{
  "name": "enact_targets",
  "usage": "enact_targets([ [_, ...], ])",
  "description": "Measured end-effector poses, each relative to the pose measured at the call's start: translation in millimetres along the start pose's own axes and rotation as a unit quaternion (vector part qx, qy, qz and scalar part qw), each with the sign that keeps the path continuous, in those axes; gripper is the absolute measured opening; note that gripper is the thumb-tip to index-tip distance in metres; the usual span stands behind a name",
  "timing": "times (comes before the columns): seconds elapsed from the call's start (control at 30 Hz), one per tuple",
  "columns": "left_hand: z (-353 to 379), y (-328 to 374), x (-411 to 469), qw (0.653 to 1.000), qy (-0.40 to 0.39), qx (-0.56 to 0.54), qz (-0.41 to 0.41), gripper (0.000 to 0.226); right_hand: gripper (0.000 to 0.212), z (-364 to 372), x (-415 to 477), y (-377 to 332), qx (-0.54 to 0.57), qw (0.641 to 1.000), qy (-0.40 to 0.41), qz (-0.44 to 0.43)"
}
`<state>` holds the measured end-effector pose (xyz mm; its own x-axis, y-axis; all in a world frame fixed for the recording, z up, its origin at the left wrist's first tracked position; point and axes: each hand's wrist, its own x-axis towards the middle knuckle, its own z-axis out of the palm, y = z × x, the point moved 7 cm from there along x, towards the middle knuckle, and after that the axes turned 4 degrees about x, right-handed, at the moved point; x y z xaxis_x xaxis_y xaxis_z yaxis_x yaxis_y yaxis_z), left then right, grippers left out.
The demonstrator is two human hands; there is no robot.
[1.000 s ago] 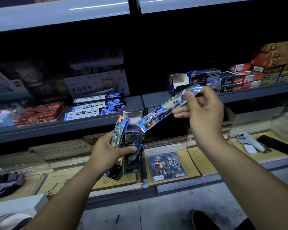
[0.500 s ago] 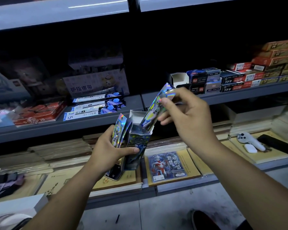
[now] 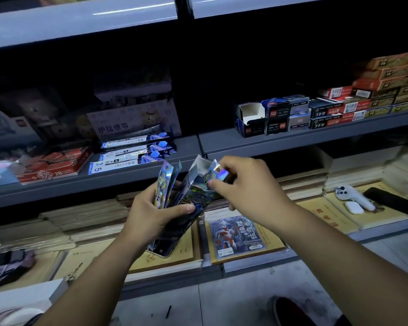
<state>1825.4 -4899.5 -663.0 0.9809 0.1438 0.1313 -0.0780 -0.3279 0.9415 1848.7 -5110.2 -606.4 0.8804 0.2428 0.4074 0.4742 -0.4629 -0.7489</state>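
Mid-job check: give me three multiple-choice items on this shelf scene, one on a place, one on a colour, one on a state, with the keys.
1. Where is the shiny packet that the right hand pinches?
A on the floor; B at the top of the box; C on the top shelf.
2. What colour are the 2B boxes on the middle shelf?
A green; B yellow; C red.
3. The box in the left hand is:
A open at the top; B taped shut; C crushed flat.

B: the packet's end sticks up at the box mouth.
C: their faces are red with white print.
A: its top flap stands up and the white inside shows.
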Motion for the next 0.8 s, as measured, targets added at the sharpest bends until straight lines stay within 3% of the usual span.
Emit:
enact_targets([
  [0.17,0.2,-1.2,2.0,1.000,0.002,0.010,0.000,0.051,0.014,-11.9,1.5,-1.5,0.047,0.995,0.084,0.006],
  [0.37,1.4,-1.9,1.1,0.999,-0.002,0.039,0.005,0.049,0.017,5.5,-6.4,-4.6,0.029,0.999,0.011,0.020],
  [0.7,2.6,-3.4,2.4,0.998,-0.001,0.061,0.017,0.058,0.017,6.8,-9.5,0.8,-0.004,0.997,-0.005,0.075],
  [0.8,1.0,-1.6,3.2,0.998,0.008,0.054,0.022,0.059,0.020,2.0,-8.2,-3.5,0.000,0.998,0.027,0.060],
])
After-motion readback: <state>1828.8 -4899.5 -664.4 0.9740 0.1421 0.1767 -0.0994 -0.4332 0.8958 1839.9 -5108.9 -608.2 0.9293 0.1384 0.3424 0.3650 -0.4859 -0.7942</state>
